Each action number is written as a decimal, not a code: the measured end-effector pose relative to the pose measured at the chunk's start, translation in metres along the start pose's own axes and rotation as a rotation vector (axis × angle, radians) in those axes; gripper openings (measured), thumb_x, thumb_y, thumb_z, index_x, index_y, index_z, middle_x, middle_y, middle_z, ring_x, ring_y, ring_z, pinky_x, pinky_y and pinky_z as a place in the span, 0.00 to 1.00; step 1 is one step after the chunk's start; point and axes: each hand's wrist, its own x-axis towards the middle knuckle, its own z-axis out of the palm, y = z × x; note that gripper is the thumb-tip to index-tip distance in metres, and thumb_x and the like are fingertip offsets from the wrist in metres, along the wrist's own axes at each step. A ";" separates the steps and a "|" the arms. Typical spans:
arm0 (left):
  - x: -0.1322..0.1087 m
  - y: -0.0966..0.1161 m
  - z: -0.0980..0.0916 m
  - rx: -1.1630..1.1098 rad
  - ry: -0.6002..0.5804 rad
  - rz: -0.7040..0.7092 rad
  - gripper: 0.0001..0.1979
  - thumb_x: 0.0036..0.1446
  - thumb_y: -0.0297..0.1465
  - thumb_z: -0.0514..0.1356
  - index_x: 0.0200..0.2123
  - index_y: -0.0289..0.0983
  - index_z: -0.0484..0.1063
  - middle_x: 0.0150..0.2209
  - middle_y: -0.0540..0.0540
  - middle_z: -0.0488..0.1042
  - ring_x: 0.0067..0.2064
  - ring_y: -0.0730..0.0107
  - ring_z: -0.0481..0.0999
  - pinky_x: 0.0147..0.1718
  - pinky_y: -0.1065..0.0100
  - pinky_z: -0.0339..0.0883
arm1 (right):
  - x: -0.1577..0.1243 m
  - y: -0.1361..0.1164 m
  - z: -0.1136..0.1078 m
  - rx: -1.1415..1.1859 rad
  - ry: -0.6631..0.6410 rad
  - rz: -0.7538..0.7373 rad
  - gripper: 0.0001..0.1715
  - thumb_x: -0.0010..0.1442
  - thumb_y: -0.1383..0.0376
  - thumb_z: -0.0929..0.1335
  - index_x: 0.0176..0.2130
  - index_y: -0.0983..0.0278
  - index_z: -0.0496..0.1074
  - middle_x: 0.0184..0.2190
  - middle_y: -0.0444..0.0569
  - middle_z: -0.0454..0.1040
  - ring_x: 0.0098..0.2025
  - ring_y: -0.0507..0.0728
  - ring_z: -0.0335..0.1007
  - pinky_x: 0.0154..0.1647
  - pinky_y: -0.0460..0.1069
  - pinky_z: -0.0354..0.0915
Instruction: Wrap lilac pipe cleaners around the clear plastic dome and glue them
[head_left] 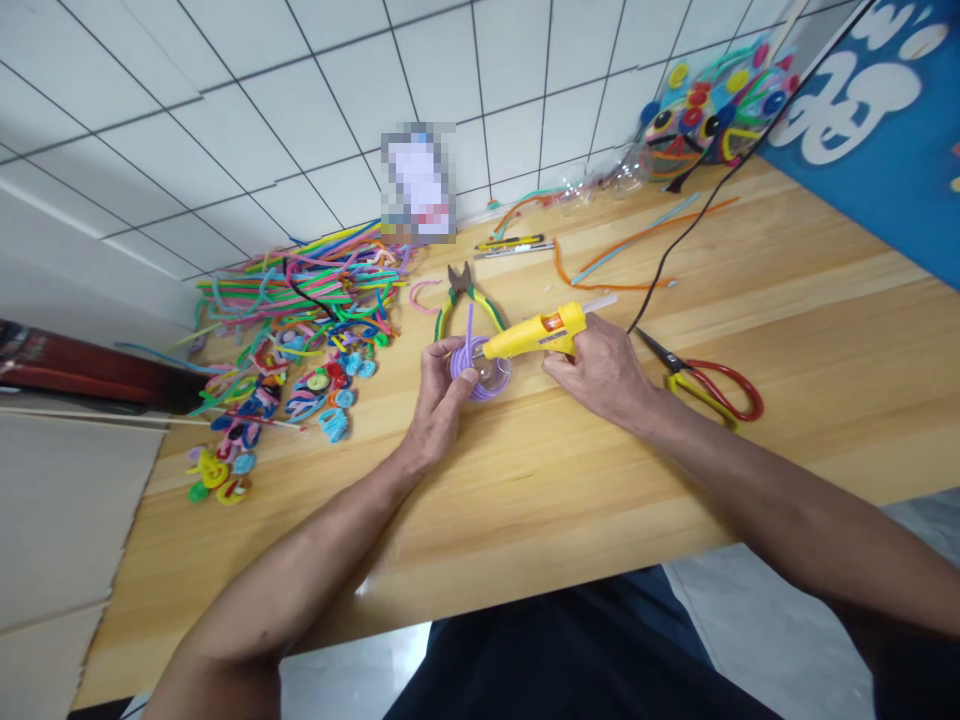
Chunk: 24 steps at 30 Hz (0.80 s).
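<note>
My left hand pinches a clear round plastic piece wound with purple pipe cleaner; one purple end sticks up from it. In my right hand is a yellow hot glue gun, with a pale glue stick out of its back. The gun's nozzle points left and lies at the purple coil; whether it touches cannot be made out. Just behind the coil lie pliers with green and yellow handles. Right of my right wrist rest scissors with red and yellow handles.
A heap of coloured pipe cleaners and several small coiled shapes cover the left of the table. Along the tiled wall are a phone, a yellow cutter and a decorated colourful object. A black cord runs behind my right hand.
</note>
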 end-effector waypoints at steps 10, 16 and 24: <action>0.000 -0.002 0.000 0.015 0.017 -0.017 0.25 0.70 0.53 0.66 0.58 0.45 0.65 0.54 0.44 0.75 0.53 0.60 0.76 0.52 0.57 0.77 | 0.002 0.001 -0.002 -0.011 0.003 -0.011 0.11 0.56 0.71 0.67 0.39 0.59 0.74 0.35 0.52 0.78 0.37 0.62 0.74 0.36 0.53 0.69; 0.000 -0.001 -0.001 0.036 0.018 -0.010 0.26 0.70 0.53 0.66 0.59 0.45 0.66 0.56 0.43 0.75 0.56 0.58 0.76 0.57 0.54 0.76 | 0.002 0.002 -0.003 0.011 -0.013 -0.008 0.12 0.56 0.71 0.68 0.41 0.61 0.75 0.35 0.52 0.78 0.37 0.62 0.74 0.36 0.53 0.69; 0.000 -0.001 -0.001 0.021 -0.012 -0.003 0.26 0.71 0.53 0.65 0.59 0.45 0.64 0.60 0.42 0.75 0.60 0.56 0.77 0.60 0.53 0.75 | 0.000 0.000 -0.003 0.006 -0.012 -0.006 0.11 0.55 0.71 0.68 0.40 0.61 0.74 0.36 0.53 0.79 0.37 0.62 0.75 0.36 0.53 0.68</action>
